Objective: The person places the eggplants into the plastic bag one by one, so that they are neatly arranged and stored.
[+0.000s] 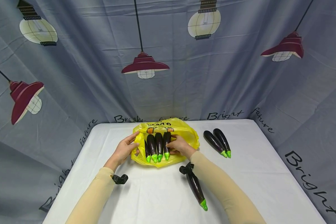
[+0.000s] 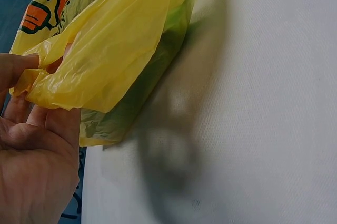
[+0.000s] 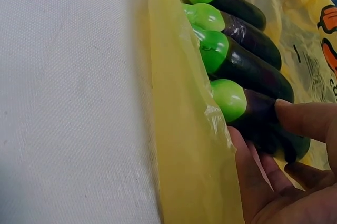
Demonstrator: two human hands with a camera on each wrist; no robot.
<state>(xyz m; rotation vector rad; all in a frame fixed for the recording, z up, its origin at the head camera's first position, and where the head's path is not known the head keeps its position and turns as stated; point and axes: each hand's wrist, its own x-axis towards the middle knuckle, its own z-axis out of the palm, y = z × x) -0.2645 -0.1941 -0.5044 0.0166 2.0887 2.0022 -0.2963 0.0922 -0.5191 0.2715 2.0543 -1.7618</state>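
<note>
Your L hand (image 2: 39, 150) pinches the edge of the yellow bag (image 2: 113, 58), thumb on one side, fingers on the other. Orange/blk print (image 2: 36, 17) shows upper L. White tabletop (image 2: 279, 103) fills the R side, blue cloth (image 2: 11, 0) far L. Blurry tan/grey streak (image 2: 174, 134) nr. ctr., can't ID.

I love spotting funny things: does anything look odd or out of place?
One eggplant, near the right sleeve, looks a bit odd because it lies alone: two others lie together, four show in the yellow bag.
</note>
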